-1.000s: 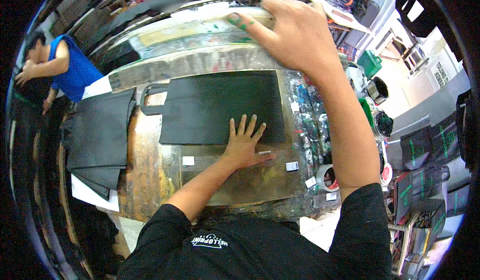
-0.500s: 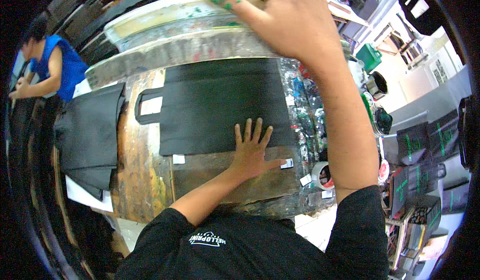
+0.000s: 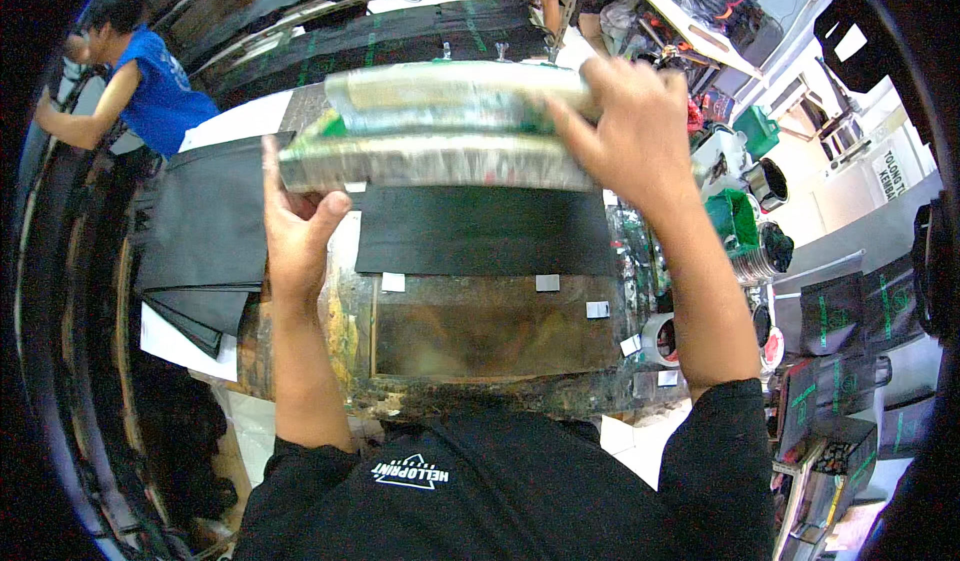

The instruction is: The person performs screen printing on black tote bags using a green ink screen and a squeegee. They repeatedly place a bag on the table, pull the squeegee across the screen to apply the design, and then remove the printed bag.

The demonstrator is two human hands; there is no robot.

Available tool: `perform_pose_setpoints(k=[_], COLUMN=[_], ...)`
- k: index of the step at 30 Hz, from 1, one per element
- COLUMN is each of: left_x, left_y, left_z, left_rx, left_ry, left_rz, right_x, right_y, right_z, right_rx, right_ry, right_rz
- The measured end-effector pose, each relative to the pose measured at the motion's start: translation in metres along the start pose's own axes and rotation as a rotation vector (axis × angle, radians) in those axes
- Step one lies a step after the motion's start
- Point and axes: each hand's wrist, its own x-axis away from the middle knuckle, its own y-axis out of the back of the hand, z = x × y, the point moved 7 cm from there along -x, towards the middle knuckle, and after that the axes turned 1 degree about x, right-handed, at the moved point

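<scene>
A wooden, paint-stained printing screen frame [image 3: 440,164] is raised over the table, blurred by motion, with a pale bar [image 3: 440,96] along its upper side. My right hand [image 3: 640,131] grips its right end, thumb in front and fingers partly hidden over the top. At the frame's left lower corner is my left hand [image 3: 303,231], forefinger stretched up and thumb spread; whether it touches the wood I cannot tell. Below the frame a black fabric bag [image 3: 485,231] lies flat on a brown board [image 3: 490,336]; the frame covers its far part. White tabs [image 3: 547,283] mark the board.
Stacked black bags [image 3: 205,226] lie at the left. On the right are a tape roll [image 3: 660,341], a green-stained pot [image 3: 733,221] and a metal cup [image 3: 768,185]. A person in blue [image 3: 160,81] works at the far left. Black printed sheets [image 3: 400,41] lie behind the frame.
My left hand has left the bag and moved up to the frame's left corner. The frame has shifted in view and now hides more of the bag; my right hand stays on it.
</scene>
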Motion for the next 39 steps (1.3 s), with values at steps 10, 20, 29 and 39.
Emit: perform_pose_setpoints(k=[10,20,29,39], left_x=[0.114,0.133,0.135,0.132], left_y=[0.048,0.06,0.068,0.064], left_z=[0.106,0.137,0.148,0.141], left_rx=[-0.688,-0.932,-0.894,-0.902], left_ry=[0.112,-0.046,0.03,0.055], left_rz=[-0.069,-0.052,0.006,0.019], right_x=[0.11,0.119,0.137,0.048], right_y=[-0.097,-0.086,-0.108,-0.231], right_z=[0.021,0.02,0.043,-0.028], right_rx=[-0.136,-0.258,-0.117,-0.032], right_ry=[-0.01,-0.066,-0.042,-0.043], right_rz=[0.46,0.537,0.55,0.347])
